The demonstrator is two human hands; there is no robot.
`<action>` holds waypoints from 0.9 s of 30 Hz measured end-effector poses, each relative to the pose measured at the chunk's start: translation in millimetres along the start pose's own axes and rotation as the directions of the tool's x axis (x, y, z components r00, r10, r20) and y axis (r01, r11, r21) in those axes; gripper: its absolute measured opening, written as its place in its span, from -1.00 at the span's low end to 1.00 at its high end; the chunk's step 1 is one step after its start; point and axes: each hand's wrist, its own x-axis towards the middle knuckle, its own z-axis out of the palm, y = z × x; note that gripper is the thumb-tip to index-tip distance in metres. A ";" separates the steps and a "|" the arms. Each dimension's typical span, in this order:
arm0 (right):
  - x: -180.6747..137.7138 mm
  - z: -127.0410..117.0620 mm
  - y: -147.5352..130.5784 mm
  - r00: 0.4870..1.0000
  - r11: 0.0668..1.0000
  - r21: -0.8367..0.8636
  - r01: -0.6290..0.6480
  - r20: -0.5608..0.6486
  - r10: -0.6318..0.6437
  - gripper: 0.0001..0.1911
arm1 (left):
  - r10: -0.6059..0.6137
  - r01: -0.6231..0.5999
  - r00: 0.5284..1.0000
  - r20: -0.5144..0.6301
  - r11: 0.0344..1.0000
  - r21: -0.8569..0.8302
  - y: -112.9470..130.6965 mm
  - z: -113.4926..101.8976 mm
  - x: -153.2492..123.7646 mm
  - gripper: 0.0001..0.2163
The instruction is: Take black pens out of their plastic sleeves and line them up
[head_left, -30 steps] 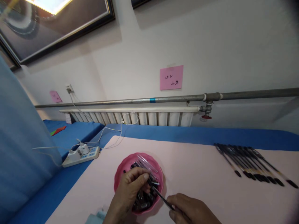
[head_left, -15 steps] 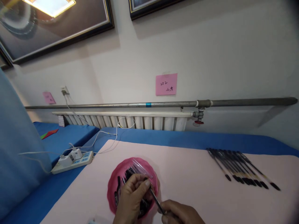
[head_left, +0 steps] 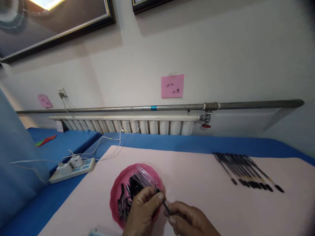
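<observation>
My left hand [head_left: 144, 211] hovers over the right side of a pink bowl [head_left: 115, 196], fingers pinched on the tip end of a thin dark pen [head_left: 163, 203]. My right hand [head_left: 189, 221] is closed round the other end of that same pen, just right of the bowl. The bowl holds several black pen caps [head_left: 128, 193] and clear plastic tubes [head_left: 145, 175]. A row of several finished black pens [head_left: 246, 172] lies side by side on the pink sheet [head_left: 197, 183] at the right.
A white power strip [head_left: 73, 165] with plugged chargers and white cables sits on the blue cloth [head_left: 172, 142] at the left. A radiator [head_left: 130, 124] and a metal pipe [head_left: 172, 106] run along the wall behind. A pink note [head_left: 172, 86] hangs above.
Both hands have drawn closer together over the bowl's right edge, so less of the pen shows between them. The view has shifted a little, the bowl sliding left.
</observation>
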 end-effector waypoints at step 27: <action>33.0 -52.7 18.1 0.931 0.993 0.076 -0.092 -0.347 0.113 -0.78 | 0.482 0.026 0.859 -0.173 0.297 0.955 66.6 -76.8 9.9 -0.82</action>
